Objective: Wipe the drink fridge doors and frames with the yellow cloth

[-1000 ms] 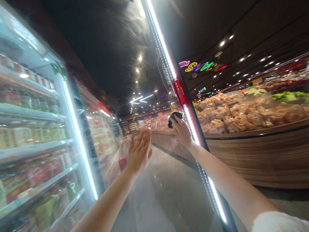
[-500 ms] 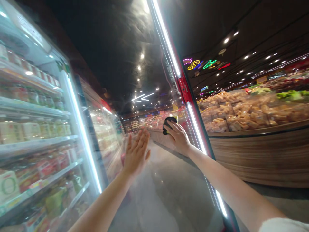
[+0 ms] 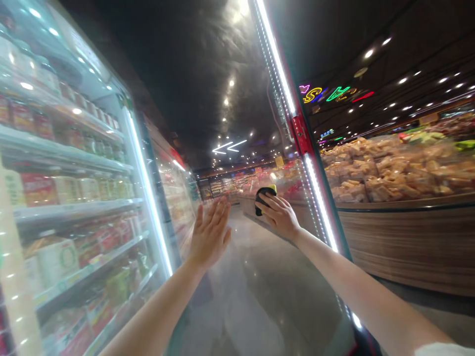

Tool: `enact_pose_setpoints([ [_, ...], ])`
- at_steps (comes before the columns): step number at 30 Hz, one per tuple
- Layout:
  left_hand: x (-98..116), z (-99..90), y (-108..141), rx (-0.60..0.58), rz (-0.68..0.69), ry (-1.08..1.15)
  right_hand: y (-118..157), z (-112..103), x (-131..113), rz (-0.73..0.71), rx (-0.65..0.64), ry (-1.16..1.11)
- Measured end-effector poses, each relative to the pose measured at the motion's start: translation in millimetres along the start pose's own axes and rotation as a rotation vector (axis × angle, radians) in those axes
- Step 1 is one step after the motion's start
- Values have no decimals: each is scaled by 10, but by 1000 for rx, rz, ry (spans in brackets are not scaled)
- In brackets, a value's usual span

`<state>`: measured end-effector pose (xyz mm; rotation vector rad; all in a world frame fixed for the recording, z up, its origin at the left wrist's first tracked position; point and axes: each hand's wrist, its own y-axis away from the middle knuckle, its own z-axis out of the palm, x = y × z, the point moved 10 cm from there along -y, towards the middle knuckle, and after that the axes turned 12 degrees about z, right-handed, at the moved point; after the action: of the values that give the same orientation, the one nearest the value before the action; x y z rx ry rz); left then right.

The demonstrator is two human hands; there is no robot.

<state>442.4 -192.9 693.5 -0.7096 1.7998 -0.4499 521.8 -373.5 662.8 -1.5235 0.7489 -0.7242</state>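
My left hand (image 3: 211, 236) lies flat with its fingers stretched out, against what looks like the clear pane of an open fridge door. Nothing is in it. Farther right and slightly lower on the pane, my right hand (image 3: 281, 218) grips a rounded black pad with a yellow edge (image 3: 260, 203). My fingers cover much of the pad, so its exact kind cannot be made out. Down the right side of the door runs a bright light strip (image 3: 319, 205), with a red fitting (image 3: 302, 134) on the dark frame.
On the left, a lit fridge with shelves (image 3: 77, 210) holds cartons, bottles and packets. More cabinets (image 3: 172, 178) stand beyond. A wood-panelled counter (image 3: 404, 242) curves along the right, heaped with wrapped goods (image 3: 386, 168). Grey floor (image 3: 256, 277) shows through the pane.
The view has swung left, so the fridge shelves and door frame sit farther right. My right hand and the pad appear slightly lower and farther right; my left hand stays nearly in place.
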Motion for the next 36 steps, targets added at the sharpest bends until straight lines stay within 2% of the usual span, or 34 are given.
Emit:
enact_pose_setpoints([
  [2,-51,-44,113,2,10,-17,75,-55,139,75,57,7],
  [4,-108,-88,210,6,12,-34,3,-108,280,251,168,9],
  [5,-138,-108,250,8,7,-43,-55,-109,281,326,211,7],
  [7,-189,-145,319,12,-6,-61,-167,-43,93,373,224,0],
  [9,-222,-176,387,11,-20,-76,-192,57,-246,278,156,-7],
  [11,-251,-208,475,7,-35,-88,-75,119,-562,103,71,-12],
  [13,-281,-246,584,1,-43,-94,89,129,-705,-37,18,-15],
  [14,-297,-267,643,-3,-41,-94,129,120,-695,-52,16,-18],
  [16,-337,-308,758,-13,-36,-95,65,79,-566,61,76,-25],
  [18,-390,-346,858,-24,-43,-104,-108,48,-472,267,172,-32],
  [20,-437,-384,933,-28,-59,-115,-280,79,-602,389,211,-37],
  [22,-463,-415,990,-31,-73,-116,-385,165,-942,324,155,-44],
  [25,-485,-465,1086,-37,-92,-108,-253,244,-1393,64,6,-59],
  [27,-505,-507,1172,-38,-95,-102,-85,224,-1429,-39,-54,-63],
  [28,-524,-530,1223,-38,-96,-100,-46,201,-1367,-33,-56,-65],
  [30,-576,-576,1330,-34,-102,-100,-94,159,-1186,92,-7,-74],
  [32,-643,-628,1438,-22,-118,-108,-233,165,-1093,289,71,-84],
  [34,-703,-679,1536,-11,-135,-116,-348,241,-1217,428,114,-85],
  [36,-745,-725,1626,-10,-150,-116,-398,352,-1541,395,80,-88],
])
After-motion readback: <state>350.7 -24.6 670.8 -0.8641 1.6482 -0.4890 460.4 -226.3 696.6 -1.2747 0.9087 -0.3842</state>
